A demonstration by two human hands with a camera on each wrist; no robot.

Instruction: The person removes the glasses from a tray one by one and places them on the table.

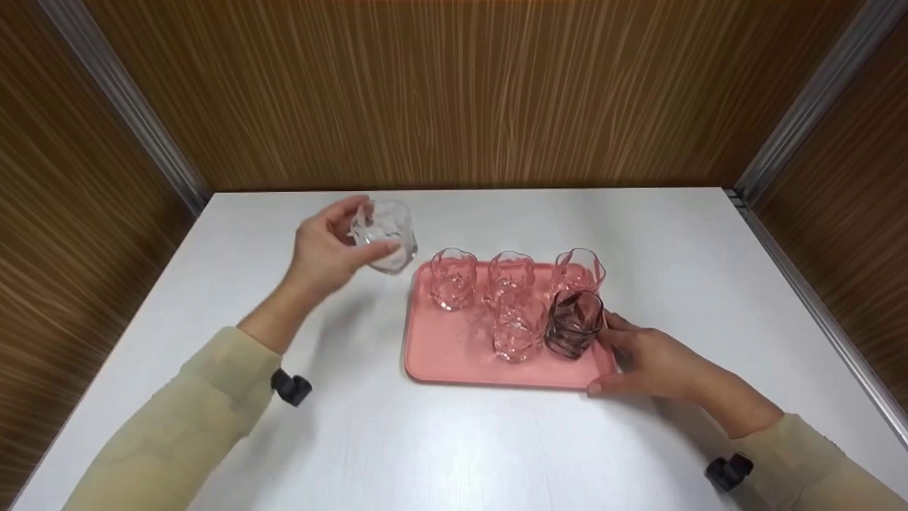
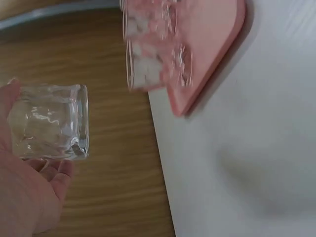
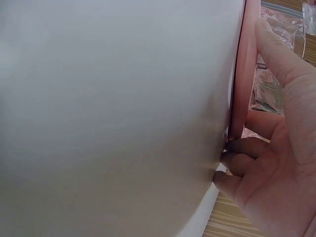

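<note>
On the white table (image 1: 496, 440) a pink tray (image 1: 454, 355) lies just left of the right hand (image 1: 656, 362), whose curled fingers (image 3: 242, 163) grip the tray's near right edge, thumb on top beside a dark glass (image 1: 573, 323). Four clear glasses (image 1: 507, 301) stand upright on the tray beyond that hand. The left hand (image 1: 326, 252), raised above the table left of the tray, grasps a clear glass (image 1: 383, 234) tilted on its side.

Two bare hands, left hand (image 1: 323, 255) and right hand (image 1: 656, 362), emerge from long pale-yellow fabric sleeves (image 1: 184, 419). A small black wrist-mounted camera unit (image 1: 291, 387) sits at each cuff.
</note>
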